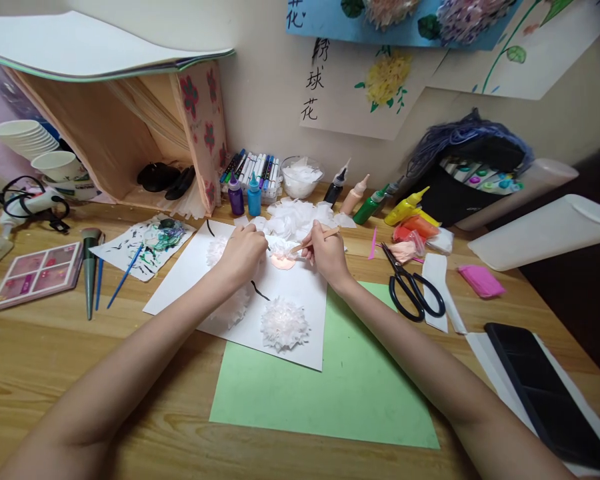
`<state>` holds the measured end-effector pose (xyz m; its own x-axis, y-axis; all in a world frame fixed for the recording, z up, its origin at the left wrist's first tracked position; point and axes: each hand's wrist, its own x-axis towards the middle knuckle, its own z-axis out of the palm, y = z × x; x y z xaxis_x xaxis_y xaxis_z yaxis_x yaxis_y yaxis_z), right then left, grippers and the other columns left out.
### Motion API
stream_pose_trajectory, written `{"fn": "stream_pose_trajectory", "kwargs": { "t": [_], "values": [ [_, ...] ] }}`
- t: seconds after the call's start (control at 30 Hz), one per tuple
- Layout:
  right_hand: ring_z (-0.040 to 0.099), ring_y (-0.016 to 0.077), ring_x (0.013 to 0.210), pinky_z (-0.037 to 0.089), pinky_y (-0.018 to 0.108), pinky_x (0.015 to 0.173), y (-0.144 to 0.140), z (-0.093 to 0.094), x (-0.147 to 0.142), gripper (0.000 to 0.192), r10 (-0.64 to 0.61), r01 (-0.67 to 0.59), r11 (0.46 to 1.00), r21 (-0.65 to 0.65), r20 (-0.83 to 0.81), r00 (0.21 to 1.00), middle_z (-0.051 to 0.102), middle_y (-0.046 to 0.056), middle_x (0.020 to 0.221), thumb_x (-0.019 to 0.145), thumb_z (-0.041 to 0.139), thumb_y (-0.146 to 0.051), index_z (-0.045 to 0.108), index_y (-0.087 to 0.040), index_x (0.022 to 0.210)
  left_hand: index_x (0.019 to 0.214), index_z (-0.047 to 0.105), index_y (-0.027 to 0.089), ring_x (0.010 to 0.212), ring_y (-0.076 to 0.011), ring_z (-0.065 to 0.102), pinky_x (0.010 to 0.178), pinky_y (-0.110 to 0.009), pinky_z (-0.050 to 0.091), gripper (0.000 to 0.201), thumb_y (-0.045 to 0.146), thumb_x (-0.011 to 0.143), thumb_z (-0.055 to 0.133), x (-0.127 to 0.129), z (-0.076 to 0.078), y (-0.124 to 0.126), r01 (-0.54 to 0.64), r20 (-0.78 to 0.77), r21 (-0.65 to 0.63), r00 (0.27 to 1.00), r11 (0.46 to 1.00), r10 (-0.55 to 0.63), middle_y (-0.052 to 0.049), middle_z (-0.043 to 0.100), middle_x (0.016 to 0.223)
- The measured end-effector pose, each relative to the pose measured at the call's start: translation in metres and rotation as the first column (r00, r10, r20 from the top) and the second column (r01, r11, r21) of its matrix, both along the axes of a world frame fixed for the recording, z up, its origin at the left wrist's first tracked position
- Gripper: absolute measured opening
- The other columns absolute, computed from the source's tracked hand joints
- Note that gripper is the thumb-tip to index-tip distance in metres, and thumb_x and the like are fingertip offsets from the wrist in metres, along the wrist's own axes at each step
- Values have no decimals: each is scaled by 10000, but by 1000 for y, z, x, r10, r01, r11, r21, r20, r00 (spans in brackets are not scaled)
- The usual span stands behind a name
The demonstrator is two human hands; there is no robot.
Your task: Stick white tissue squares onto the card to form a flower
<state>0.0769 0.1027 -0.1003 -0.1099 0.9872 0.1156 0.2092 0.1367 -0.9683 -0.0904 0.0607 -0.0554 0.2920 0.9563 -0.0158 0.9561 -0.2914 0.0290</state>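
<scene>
Wooden stick [314, 241] pinched in the right hand's [327, 255] closed fingers, tip on a pink disc [283, 262]; left hand [243, 253] presses white paper [240, 293] near the surface's far edge.

Fluffy tissue-paper flower [285, 324], wooden stick [314, 241]

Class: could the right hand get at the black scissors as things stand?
Probably yes. The black scissors lie in the open on the table just to the right of the right hand, nothing between them. But that hand's fingers already hold a wooden stick, which it would have to put down.
</scene>
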Motion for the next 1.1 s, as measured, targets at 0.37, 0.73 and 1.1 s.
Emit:
{"fn": "stream_pose_trajectory", "kwargs": {
  "t": [0.37,0.73,1.1],
  "values": [
    [480,112,459,362,254,499,-10,-6,16,409,118,-190,855,482,177,977,480,-25,474,940,306,-338,456,-207,583,640,637,140,834,-238,510,698,-354,327,213,28,703,467,-1,5,-3,16,1,-4,1000,1000,-16,-118,666,819],
    [586,159,766,435,286,694,1,-10,18,171,-8,-41,868,496,96,995,616,25,818,909,445,-325,561,-207,867,640,632,134,847,-232,509,705,-354,325,233,11,714,448,1,7,-4,-9,-12,-28,1000,1000,9,-125,659,835],
    [542,214,763,424,334,698,39,-22,-1,131,-111,-171,787,593,408,906,583,44,757,789,583,-235,471,-212,724,658,638,122,873,-257,533,701,-365,325,228,15,744,455,1,3,-4,18,-35,-4,999,1000,-18,-140,663,846]
  ]
}}
